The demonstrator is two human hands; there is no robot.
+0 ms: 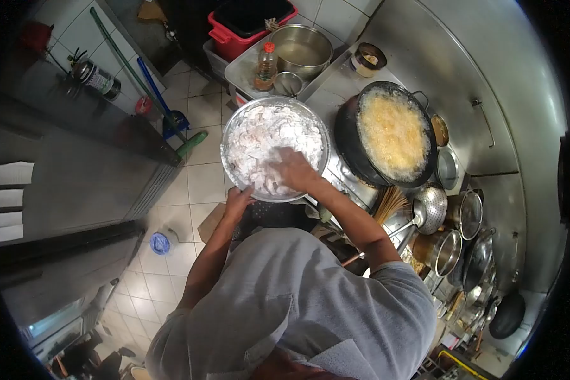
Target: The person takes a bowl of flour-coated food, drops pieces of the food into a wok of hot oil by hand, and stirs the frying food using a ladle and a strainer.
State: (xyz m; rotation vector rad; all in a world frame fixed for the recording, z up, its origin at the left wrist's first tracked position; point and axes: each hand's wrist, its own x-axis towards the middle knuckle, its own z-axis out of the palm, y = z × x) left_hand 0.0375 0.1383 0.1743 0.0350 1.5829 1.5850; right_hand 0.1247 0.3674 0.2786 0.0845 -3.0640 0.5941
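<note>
At twelve o'clock from the person's grey-shirted torso (278,285) sits a wide, round, silver metal bowl (323,144), heaped with white, flour-coated pieces (259,133). What bears the bowl's weight cannot be told from this angle. At its seven o'clock, the bare left hand (238,201) is closed about the rim, thumb near the inner edge and the other fingers mostly out of sight. The bare right hand (296,171) reaches in over the rim from between four and five o'clock, down at the floury heap; it is blurred, so how far its fingers are open, and whether they have hold of anything, cannot be told.

At three o'clock from the bowl, just beside it, stands a deep, round, black pan (347,136) full of foaming, golden-yellow oil (396,136). Toward four o'clock lie a bundle of thin, tan sticks (391,204) and a perforated, round metal skimmer (433,206). At twelve o'clock, a clear plastic bottle with an orange-red cap (266,69) stands near a round, steel pot of cloudy liquid (301,50).
</note>
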